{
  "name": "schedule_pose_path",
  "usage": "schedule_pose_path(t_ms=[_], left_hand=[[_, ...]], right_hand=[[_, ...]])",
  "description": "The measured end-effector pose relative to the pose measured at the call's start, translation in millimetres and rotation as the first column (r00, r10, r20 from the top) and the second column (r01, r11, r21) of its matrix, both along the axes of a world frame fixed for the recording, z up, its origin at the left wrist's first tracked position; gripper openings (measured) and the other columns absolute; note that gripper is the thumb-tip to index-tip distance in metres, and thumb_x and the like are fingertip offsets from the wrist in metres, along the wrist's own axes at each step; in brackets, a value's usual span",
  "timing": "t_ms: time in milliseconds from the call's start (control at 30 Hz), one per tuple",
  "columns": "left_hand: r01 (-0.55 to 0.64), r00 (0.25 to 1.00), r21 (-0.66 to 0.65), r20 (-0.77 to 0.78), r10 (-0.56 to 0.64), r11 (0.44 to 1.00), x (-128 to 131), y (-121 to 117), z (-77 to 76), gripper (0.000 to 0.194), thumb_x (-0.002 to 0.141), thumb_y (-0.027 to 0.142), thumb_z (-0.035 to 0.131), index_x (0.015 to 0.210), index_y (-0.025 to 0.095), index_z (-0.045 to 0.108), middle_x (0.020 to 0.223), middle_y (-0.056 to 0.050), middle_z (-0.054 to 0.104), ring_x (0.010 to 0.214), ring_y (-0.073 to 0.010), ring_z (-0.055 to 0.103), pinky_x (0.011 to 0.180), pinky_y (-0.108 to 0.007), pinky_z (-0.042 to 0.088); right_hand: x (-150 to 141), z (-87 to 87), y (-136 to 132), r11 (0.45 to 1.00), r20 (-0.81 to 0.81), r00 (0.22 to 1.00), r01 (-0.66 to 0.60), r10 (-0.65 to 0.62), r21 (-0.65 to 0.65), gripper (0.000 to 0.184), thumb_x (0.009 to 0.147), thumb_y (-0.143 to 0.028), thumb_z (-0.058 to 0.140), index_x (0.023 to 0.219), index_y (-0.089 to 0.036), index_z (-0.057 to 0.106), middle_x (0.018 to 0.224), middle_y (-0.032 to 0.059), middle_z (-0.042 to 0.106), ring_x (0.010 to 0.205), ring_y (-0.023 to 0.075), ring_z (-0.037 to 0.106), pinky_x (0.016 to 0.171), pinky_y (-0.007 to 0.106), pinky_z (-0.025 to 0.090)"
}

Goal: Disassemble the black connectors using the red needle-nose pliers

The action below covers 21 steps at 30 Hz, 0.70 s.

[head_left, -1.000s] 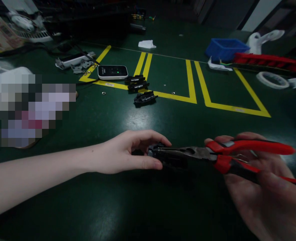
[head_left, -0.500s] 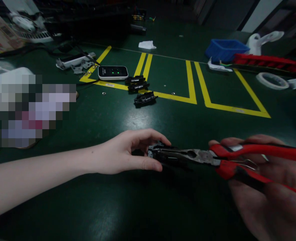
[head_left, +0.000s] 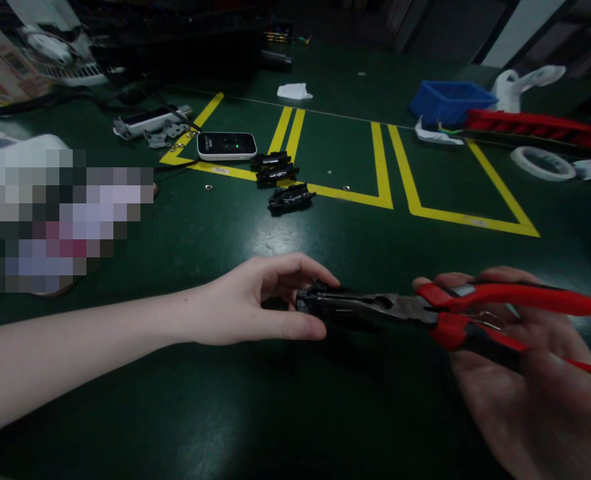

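Fingers and thumb of my left hand (head_left: 255, 303) are curled round a small black plastic part (head_left: 343, 313) on the dark green table. My right hand (head_left: 535, 373) grips red-handled needle-nose pliers (head_left: 445, 313). Their long jaws point left and lie along the black part, with the tips near my left fingers. Whether the tips pinch anything is too dark to tell. Beyond my left hand, similar black plastic parts (head_left: 290, 198) lie by the yellow tape.
A white-edged device (head_left: 227, 146) with a green light stands behind the black parts. Metal pieces (head_left: 165, 135) lie left of it. At the right are a blue bin (head_left: 450, 101), a red strip (head_left: 540, 129) and a tape roll (head_left: 543, 163). A blurred-out object (head_left: 95, 220) lies at the left.
My right hand and the pliers shifted slightly right, then back left, with the handles moving a little. My left hand stays almost still on the black part.
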<state>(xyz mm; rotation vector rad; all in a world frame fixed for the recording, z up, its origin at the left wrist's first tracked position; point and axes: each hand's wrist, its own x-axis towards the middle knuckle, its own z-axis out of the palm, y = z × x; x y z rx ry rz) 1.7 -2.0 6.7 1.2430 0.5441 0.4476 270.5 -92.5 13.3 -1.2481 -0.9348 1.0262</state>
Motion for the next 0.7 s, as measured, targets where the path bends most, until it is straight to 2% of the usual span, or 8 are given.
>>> schedule_pose_path(t_ms=[133, 267, 367, 433, 567, 633, 700], left_hand=[[0.007, 0.997, -0.061, 0.083, -0.002, 0.998, -1.4, 1.2, -1.5, 0.040, 0.095, 0.020, 0.084, 0.132, 0.021, 0.068, 0.117, -0.003, 0.074, 0.101, -0.0150, 0.071, 0.092, -0.028, 0.057], [0.044, 0.995, -0.078, 0.094, -0.037, 0.996, -1.5, 3.1, -2.6, 0.046, 0.093, 0.015, 0.083, 0.135, 0.020, 0.065, 0.119, -0.007, 0.075, 0.101, -0.0179, 0.074, 0.092, -0.032, 0.058], [0.009, 0.997, -0.072, 0.073, -0.004, 0.997, -0.4, 3.4, -2.5, 0.046, 0.088, 0.016, 0.088, 0.128, 0.019, 0.065, 0.108, -0.004, 0.075, 0.094, -0.0169, 0.072, 0.089, -0.033, 0.058], [-0.026, 0.998, -0.067, 0.059, 0.030, 0.997, 0.0, 2.7, -2.7, 0.045, 0.084, 0.017, 0.092, 0.120, 0.018, 0.065, 0.101, -0.002, 0.073, 0.090, -0.0158, 0.071, 0.087, -0.032, 0.057], [-0.031, 0.999, -0.069, 0.040, 0.033, 0.997, -1.1, -0.4, -4.3, 0.045, 0.083, 0.018, 0.095, 0.114, 0.021, 0.063, 0.109, -0.001, 0.075, 0.094, -0.0151, 0.071, 0.091, -0.032, 0.058], [-0.029, 0.998, -0.066, 0.049, 0.032, 0.997, -1.7, -1.6, -5.8, 0.053, 0.082, 0.017, 0.095, 0.123, 0.023, 0.062, 0.106, 0.000, 0.075, 0.093, -0.0157, 0.071, 0.091, -0.033, 0.058], [-0.028, 0.997, -0.055, 0.064, 0.032, 0.998, -2.0, -1.8, -7.2, 0.072, 0.081, 0.017, 0.096, 0.141, 0.027, 0.057, 0.100, 0.002, 0.074, 0.092, -0.0166, 0.072, 0.091, -0.034, 0.058]], right_hand=[[-2.1, 1.8, 1.6, 0.998, -0.070, 0.996, 0.055, -0.058, -0.032, 0.037, 0.071, -0.052, 0.095, 0.105, -0.043, 0.082, 0.119, 0.0018, 0.083, 0.125, 0.0338, 0.076, 0.097, 0.048, 0.070], [2.2, 1.0, 1.7, 0.999, -0.043, 0.998, 0.041, -0.042, -0.019, 0.036, 0.073, -0.055, 0.094, 0.105, -0.043, 0.082, 0.121, 0.0033, 0.083, 0.123, 0.0359, 0.077, 0.094, 0.051, 0.071], [3.9, 0.4, 1.4, 0.999, -0.034, 0.999, 0.039, -0.039, -0.004, 0.031, 0.076, -0.055, 0.092, 0.102, -0.043, 0.081, 0.121, 0.0030, 0.083, 0.119, 0.0356, 0.079, 0.088, 0.050, 0.072], [2.0, 1.5, 1.6, 0.999, -0.041, 0.998, 0.044, -0.045, -0.013, 0.033, 0.074, -0.055, 0.093, 0.103, -0.044, 0.081, 0.120, 0.0029, 0.083, 0.120, 0.0351, 0.078, 0.088, 0.049, 0.072], [-3.7, 4.2, 1.7, 0.998, -0.047, 0.997, 0.055, -0.056, -0.019, 0.041, 0.067, -0.052, 0.098, 0.104, -0.043, 0.083, 0.114, 0.0032, 0.084, 0.115, 0.0341, 0.080, 0.088, 0.045, 0.072], [-4.5, 4.3, 1.0, 0.999, -0.050, 0.998, 0.033, -0.034, -0.018, 0.040, 0.067, -0.051, 0.098, 0.103, -0.043, 0.083, 0.112, 0.0034, 0.085, 0.110, 0.0334, 0.082, 0.085, 0.044, 0.072], [-4.3, 4.0, -0.2, 0.999, -0.052, 0.998, 0.015, -0.017, -0.031, 0.041, 0.066, -0.051, 0.098, 0.104, -0.043, 0.083, 0.113, 0.0043, 0.085, 0.109, 0.0344, 0.082, 0.083, 0.045, 0.073]])
